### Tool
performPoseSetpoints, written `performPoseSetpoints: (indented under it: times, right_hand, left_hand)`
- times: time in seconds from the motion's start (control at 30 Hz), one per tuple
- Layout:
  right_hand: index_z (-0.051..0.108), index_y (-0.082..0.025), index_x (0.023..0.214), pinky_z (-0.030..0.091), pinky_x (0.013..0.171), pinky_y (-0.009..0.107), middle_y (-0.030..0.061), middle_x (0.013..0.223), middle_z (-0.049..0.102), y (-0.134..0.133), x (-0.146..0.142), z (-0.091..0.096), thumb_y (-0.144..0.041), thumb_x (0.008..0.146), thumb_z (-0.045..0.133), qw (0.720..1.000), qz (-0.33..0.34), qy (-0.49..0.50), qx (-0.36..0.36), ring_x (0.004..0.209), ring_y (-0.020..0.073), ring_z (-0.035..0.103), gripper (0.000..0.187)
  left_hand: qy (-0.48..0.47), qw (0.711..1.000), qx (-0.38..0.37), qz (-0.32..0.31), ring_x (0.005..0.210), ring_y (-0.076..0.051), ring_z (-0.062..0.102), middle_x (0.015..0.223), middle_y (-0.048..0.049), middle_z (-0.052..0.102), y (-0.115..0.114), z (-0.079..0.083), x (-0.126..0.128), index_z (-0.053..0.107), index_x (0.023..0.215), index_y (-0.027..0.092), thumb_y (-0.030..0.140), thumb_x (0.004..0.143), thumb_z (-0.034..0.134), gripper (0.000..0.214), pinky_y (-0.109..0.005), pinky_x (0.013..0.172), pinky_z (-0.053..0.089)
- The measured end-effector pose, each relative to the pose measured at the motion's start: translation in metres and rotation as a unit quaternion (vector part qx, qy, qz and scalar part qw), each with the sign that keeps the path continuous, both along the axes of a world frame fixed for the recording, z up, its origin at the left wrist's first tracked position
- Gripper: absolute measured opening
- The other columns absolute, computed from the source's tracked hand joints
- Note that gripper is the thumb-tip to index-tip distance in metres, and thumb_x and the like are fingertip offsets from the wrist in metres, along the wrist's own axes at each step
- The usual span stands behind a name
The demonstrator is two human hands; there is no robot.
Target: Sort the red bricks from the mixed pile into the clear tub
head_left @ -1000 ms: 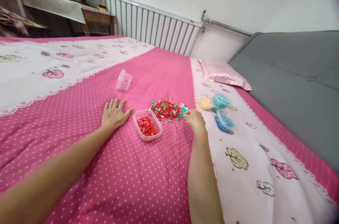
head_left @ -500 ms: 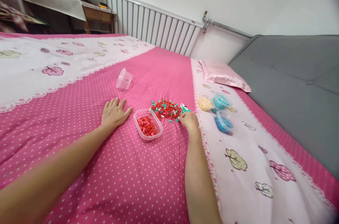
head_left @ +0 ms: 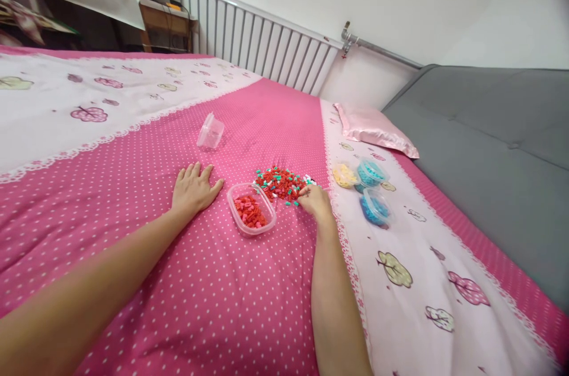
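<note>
Well, the left hand (head_left: 195,190) lies flat on the bed (head_left: 200,305), fingers spread, near 1 tub (head_left: 266,204) of red and pink pieces (head_left: 250,212). The right hand (head_left: 316,201) curls at the right edge of the pile (head_left: 280,183) just beyond; whether it pinches anything, I cannot tell.

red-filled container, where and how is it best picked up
Probably by the left side of the red-filled container's rim, coming from the left, where the left grip lies spread flat beside it. The container stands upright with its open rim showing, while the pile of loose pieces sits close to its far right corner. Keeping it level should help avoid spills.
</note>
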State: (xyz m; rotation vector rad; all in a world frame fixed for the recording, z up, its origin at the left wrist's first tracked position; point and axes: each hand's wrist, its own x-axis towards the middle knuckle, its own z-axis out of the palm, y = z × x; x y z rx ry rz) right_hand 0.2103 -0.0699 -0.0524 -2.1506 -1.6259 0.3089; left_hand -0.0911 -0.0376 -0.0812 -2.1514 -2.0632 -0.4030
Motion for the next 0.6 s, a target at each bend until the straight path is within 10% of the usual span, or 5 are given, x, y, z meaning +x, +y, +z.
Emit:
performPoseSetpoints:
  times: [0.6]
  right_hand:
    - [0.070, -0.019, 0.084, 0.045, 0.079, 0.024, 0.0034, 0.083, 0.071, 0.008, -0.013, -0.012, -0.010, 0.068, 0.060, 0.994, 0.045, 0.010, 0.101, 0.080, 0.0158, 0.064, 0.020]
  left_hand:
    - [-0.004, 1.000, 0.000, 0.002, 0.132, -0.032, 0.033, 0.141, -0.0197, 0.040, 0.000, 0.000, -0.001, 0.042, 0.136, 0.013, 0.059, 0.085, 0.024, 0.071, -0.044, 0.107, 0.020]
